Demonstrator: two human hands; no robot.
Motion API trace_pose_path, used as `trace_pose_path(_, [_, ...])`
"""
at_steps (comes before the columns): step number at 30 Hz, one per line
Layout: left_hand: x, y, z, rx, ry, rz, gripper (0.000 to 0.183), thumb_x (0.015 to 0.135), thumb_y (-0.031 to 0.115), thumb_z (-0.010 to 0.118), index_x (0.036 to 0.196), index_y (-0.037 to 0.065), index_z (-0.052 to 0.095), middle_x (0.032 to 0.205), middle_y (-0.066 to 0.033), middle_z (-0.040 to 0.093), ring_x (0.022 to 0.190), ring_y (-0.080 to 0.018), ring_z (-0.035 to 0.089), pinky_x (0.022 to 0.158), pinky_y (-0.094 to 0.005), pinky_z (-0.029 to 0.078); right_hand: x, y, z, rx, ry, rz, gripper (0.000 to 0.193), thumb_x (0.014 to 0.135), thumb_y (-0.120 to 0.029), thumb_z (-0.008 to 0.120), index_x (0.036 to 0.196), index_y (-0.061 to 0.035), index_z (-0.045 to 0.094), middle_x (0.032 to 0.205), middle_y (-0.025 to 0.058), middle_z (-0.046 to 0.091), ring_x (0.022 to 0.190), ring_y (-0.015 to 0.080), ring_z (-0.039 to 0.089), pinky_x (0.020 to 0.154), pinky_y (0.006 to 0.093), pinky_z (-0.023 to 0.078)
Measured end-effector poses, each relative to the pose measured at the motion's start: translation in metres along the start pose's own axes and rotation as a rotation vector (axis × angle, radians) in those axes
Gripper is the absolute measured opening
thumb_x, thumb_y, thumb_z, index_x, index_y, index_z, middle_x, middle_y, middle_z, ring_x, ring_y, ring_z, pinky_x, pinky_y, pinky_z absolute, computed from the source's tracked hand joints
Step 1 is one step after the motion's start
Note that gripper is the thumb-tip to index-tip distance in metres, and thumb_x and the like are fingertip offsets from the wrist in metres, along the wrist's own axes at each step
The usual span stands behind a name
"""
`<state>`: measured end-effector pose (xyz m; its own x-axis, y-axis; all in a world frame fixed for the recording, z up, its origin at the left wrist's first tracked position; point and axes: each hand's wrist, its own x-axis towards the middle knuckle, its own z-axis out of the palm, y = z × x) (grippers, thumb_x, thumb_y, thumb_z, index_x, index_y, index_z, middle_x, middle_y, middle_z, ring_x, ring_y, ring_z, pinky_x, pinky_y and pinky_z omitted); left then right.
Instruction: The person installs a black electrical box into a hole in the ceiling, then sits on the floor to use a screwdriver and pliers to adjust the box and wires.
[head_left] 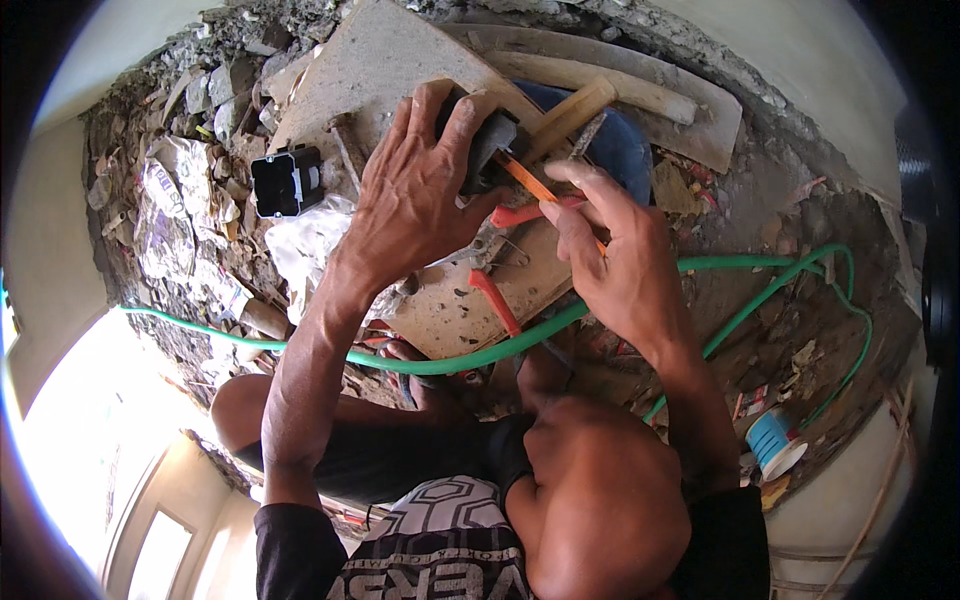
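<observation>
My left hand (410,185) is wrapped over a black plastic electrical box (492,140), pressing it on a dusty board (370,70). In my right hand (615,240) is a slim orange pencil-like tool (527,181), pinched between thumb and fingers. Its tip meets the right side of the box; the exact contact is too small to tell. A second black electrical box (287,181) lies to the left, its hollow side showing. Red tool handles (495,302) rest on the board below my hands; the head they belong to is partly hidden.
A green hose (510,345) crosses in front of my legs and loops at the right. Wooden pieces (580,115) and a blue item (622,155) lie beyond my right hand. Rubble (220,95) and a crumpled plastic bag (175,215) are at left, a blue spool (770,442) at right.
</observation>
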<state>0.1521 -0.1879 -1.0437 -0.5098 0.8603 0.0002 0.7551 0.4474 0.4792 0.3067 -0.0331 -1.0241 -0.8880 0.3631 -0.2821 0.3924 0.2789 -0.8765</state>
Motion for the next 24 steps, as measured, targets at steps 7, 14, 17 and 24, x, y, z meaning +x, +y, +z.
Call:
trace_pose_path(7, [0.001,0.004,-0.001,0.04,-0.006,0.003,0.072,0.076,0.023,0.085,0.136,0.003,0.051,0.13,-0.0233,0.047,0.116,-0.0421,0.052,0.102,-0.0494,0.045,-0.007,0.0,-0.002,0.02,0.013,-0.093,0.023,0.1,-0.006,0.061,0.117,0.0059,0.071,0.102,0.0226,0.076,0.092,0.0228,0.076,0.075,0.0318,0.058])
trace_pose_path(14, [0.001,0.005,0.002,0.084,0.009,0.011,0.071,0.075,0.022,0.085,0.135,0.004,0.051,0.128,-0.021,0.047,0.114,-0.0399,0.052,0.099,-0.0488,0.047,0.01,0.006,0.006,0.002,0.018,-0.152,0.025,0.1,-0.006,0.061,0.118,0.0082,0.071,0.104,0.0212,0.076,0.092,0.0201,0.075,0.082,0.0304,0.057])
trace_pose_path(17, [0.002,0.009,-0.002,0.064,0.015,-0.008,0.072,0.076,0.023,0.084,0.136,0.004,0.05,0.129,-0.0221,0.048,0.115,-0.0412,0.052,0.1,-0.0498,0.046,-0.01,0.007,-0.005,0.079,0.033,-0.102,0.025,0.099,-0.008,0.062,0.117,0.0084,0.071,0.102,0.0215,0.076,0.09,0.0203,0.074,0.082,0.0311,0.057])
trace_pose_path(24, [0.0,0.0,-0.001,0.078,-0.02,0.016,0.072,0.077,0.024,0.083,0.137,0.003,0.049,0.126,-0.0242,0.048,0.116,-0.0433,0.051,0.101,-0.0504,0.045,-0.004,0.005,0.002,0.093,0.02,-0.156,0.022,0.099,-0.005,0.062,0.113,0.0087,0.071,0.1,0.0228,0.075,0.09,0.0214,0.074,0.079,0.0319,0.056])
